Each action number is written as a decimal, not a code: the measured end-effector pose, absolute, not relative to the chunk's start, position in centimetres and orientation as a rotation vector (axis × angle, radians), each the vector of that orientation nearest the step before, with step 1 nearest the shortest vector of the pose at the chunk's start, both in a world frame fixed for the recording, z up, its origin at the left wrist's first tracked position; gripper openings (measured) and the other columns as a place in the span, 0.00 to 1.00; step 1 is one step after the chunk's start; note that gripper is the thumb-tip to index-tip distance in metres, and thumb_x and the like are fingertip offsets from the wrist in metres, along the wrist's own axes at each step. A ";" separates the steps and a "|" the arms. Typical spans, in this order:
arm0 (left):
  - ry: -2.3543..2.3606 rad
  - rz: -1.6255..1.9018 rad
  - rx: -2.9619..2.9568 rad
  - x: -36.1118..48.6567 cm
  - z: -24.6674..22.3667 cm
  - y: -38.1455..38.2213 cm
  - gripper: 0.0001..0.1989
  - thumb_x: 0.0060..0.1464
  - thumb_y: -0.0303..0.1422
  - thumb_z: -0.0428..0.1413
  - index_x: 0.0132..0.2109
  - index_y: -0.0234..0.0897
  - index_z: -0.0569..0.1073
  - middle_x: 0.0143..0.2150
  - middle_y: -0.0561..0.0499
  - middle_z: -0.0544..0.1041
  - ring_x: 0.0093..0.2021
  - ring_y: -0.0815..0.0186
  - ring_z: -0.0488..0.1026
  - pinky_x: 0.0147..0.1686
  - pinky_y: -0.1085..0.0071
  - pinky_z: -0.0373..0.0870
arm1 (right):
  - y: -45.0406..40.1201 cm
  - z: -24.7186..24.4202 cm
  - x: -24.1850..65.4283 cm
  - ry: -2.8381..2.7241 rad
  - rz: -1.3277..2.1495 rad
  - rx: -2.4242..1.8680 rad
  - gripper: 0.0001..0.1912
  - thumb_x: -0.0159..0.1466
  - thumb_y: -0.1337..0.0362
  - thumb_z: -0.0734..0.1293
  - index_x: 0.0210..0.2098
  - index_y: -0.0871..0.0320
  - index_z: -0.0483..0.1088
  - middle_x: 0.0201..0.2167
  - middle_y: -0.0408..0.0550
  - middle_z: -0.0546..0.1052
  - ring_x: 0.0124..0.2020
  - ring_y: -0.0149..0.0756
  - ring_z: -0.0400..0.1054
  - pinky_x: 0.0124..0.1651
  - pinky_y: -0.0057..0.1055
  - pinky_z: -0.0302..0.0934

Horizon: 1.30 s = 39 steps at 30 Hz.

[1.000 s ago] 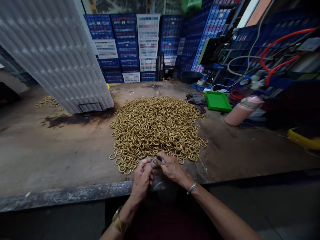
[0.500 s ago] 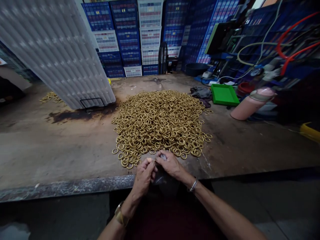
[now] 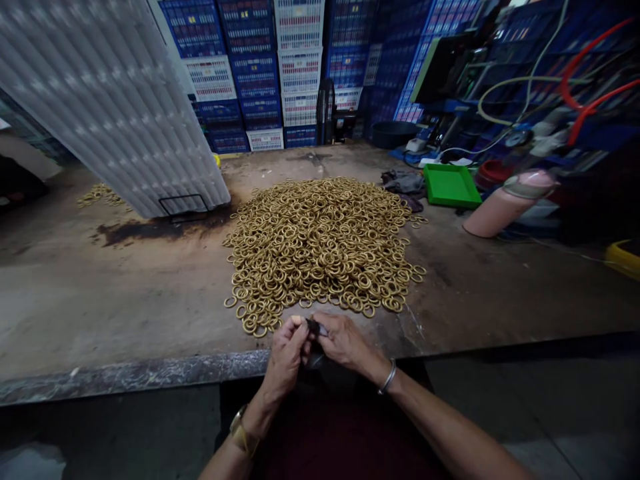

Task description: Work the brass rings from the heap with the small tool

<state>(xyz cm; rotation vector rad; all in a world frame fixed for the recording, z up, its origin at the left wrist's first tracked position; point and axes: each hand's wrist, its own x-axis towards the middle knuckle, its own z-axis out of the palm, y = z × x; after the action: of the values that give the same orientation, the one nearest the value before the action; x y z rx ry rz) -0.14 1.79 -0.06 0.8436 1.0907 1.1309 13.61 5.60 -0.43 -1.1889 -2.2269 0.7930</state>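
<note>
A wide heap of brass-coloured rings (image 3: 320, 240) lies on the worktable in front of me. Just before its near edge, my two hands meet above the table's front edge. My left hand (image 3: 286, 352) is closed in a pinch, and whatever sits between its fingertips is too small to make out. My right hand (image 3: 346, 343) is closed around a small black-and-grey piece (image 3: 315, 327) whose dark end points at the left fingertips. Its exact kind cannot be told, as the fingers cover part of it.
Left of the heap, a tall ribbed translucent stack (image 3: 125, 113) leans in a black wire stand (image 3: 184, 208). At the right are a green tray (image 3: 451, 187), a dark cloth (image 3: 403, 181) and a pink cylinder (image 3: 505, 208). Blue and white crates (image 3: 300, 70) rise behind the table (image 3: 125, 293).
My right hand has drawn slightly nearer to me and turned, so the black piece between the hands now shows. My left hand stays nearly in place.
</note>
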 end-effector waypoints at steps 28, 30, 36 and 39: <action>0.873 1.193 0.411 -0.5 1.1 1.2 0.11 0.49 0.37 0.56 0.30 0.34 0.65 0.32 0.48 0.73 0.21 0.74 0.64 0.17 0.78 0.57 | 9.3 0.5 12.5 -2.316 0.324 -1.783 0.18 0.61 0.63 0.57 0.51 0.56 0.59 0.36 0.49 0.75 0.35 0.36 0.69 0.32 0.26 0.49; 0.849 1.187 0.367 -0.7 1.0 1.2 0.10 0.48 0.36 0.57 0.34 0.34 0.66 0.30 0.49 0.73 0.21 0.73 0.64 0.17 0.78 0.57 | 9.4 0.6 12.3 -2.330 0.307 -1.805 0.18 0.60 0.64 0.58 0.51 0.56 0.59 0.36 0.49 0.75 0.34 0.36 0.69 0.32 0.27 0.50; 0.777 1.118 0.156 -1.1 0.9 1.8 0.11 0.44 0.37 0.59 0.28 0.32 0.69 0.28 0.50 0.71 0.25 0.72 0.67 0.20 0.78 0.61 | 9.8 0.1 12.7 -2.230 0.334 -1.693 0.12 0.60 0.65 0.59 0.43 0.55 0.65 0.34 0.46 0.76 0.33 0.32 0.69 0.32 0.24 0.50; 0.802 1.140 0.150 -1.1 0.9 2.2 0.13 0.42 0.37 0.61 0.25 0.32 0.67 0.29 0.50 0.71 0.26 0.72 0.68 0.20 0.79 0.61 | 10.2 -0.1 13.1 -2.135 0.367 -1.603 0.10 0.60 0.66 0.58 0.37 0.55 0.68 0.31 0.45 0.75 0.31 0.31 0.67 0.32 0.24 0.50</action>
<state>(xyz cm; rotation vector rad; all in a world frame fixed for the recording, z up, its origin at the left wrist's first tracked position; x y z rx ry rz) -1.08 2.18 0.88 0.1498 0.8016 1.1399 13.10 10.17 -0.10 -1.6035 -2.1346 0.3670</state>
